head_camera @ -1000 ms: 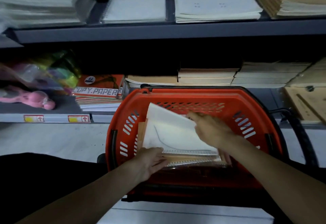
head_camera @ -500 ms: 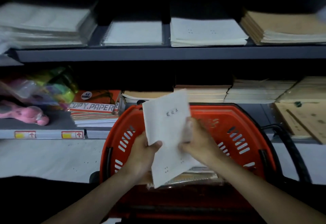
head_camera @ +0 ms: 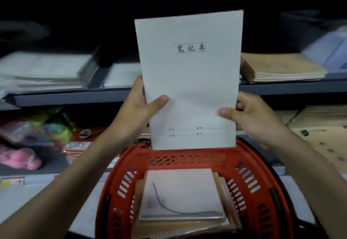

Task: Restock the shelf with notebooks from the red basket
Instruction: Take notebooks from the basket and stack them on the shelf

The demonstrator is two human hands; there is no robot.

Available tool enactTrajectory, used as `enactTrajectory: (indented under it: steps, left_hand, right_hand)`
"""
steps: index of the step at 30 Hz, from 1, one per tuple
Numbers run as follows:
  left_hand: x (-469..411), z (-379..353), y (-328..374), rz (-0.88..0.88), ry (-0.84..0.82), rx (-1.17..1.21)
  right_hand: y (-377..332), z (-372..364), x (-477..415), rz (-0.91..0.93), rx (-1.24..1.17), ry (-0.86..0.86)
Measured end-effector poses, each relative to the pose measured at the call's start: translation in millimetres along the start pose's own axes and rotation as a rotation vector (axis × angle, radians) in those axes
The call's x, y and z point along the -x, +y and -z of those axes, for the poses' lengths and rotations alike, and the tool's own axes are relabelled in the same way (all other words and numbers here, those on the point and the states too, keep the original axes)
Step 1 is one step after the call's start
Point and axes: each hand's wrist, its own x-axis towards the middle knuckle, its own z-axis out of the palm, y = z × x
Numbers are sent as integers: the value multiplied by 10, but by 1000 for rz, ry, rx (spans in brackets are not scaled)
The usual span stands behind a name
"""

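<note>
Gripping the white notebook (head_camera: 189,80) upright above the red basket (head_camera: 249,191), left hand (head_camera: 139,107) and right hand (head_camera: 249,114) pinch its lower edges.

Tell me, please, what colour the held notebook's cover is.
The notebook is white, with dark printed characters; head view.

I read the upright notebook (head_camera: 189,80) as white, with black characters and faint ruled lines. The basket (head_camera: 249,188) is red with slotted walls. Its spiral notebook (head_camera: 180,191) is white, marked by a dark curved line. The notebook stack (head_camera: 281,67) is kraft-brown, the shelf (head_camera: 75,96) grey, the toy (head_camera: 18,158) pink.
</note>
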Motion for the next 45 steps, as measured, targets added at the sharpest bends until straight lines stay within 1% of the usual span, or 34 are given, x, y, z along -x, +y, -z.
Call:
enactTrajectory:
  steps: [2, 4, 8, 11, 13, 15, 17, 19, 21, 23, 25, 26, 28, 30, 34, 37, 40, 43, 45]
  left_hand:
    - [-123, -51, -38, 33, -22, -71]
    - [-180, -122, -83, 22, 7, -171]
    - [-335, -336, -62, -36, 169, -229]
    - [-457, -447, -61, -49, 258, -304]
    - [-496, -463, -116, -6, 283, -374]
    - [-458, -444, -200, -3, 257, -411]
    - [-384, -396, -259, -21, 192, -412]
    - [-328, -340, -320, -44, 115, -391]
    - [-303, -307, -354, -29, 50, -319]
    - [-309, -332, -330, -4, 20, -260]
    - [-334, -397, -288, 28, 54, -278]
    - [-350, -430, -269, 29, 81, -329]
    - [-390, -467, -262, -24, 148, -428]
    - [-429, -495, -250, -47, 216, -441]
    - [-525, -524, -209, -3, 307, -373]
    - [-568, -507, -224, 26, 335, -383]
    - [-570, -490, -223, 54, 304, -397]
    - [-595, -451, -223, 73, 251, -419]
    - [-593, -441, -235, 57, 249, -425]
  right_hand:
    - [-92, 45, -121, 31, -11, 77]
    - [-138, 78, -246, 44, -31, 173]
    - [-168, 145, -450, 46, -61, 383]
    - [-131, 152, -585, -5, -41, 469]
    - [-133, 134, -639, -63, -3, 482]
    - [-123, 106, -593, -84, 106, 444]
    - [-118, 86, -447, -60, 303, 364]
    - [-102, 96, -288, -38, 411, 256]
    - [-61, 137, -210, -42, 396, 160]
    - [-17, 175, -209, -54, 370, 114]
    - [14, 174, -249, -40, 338, 144]
    - [39, 157, -278, -23, 314, 200]
    - [95, 102, -334, 9, 314, 339]
    - [147, 33, -390, 26, 352, 417]
    - [165, -54, -499, 32, 308, 444]
    - [163, -46, -576, 42, 374, 483]
    - [161, -74, -645, 45, 387, 484]
    - [171, -63, -663, 2, 306, 453]
    - [170, -35, -622, 4, 256, 481]
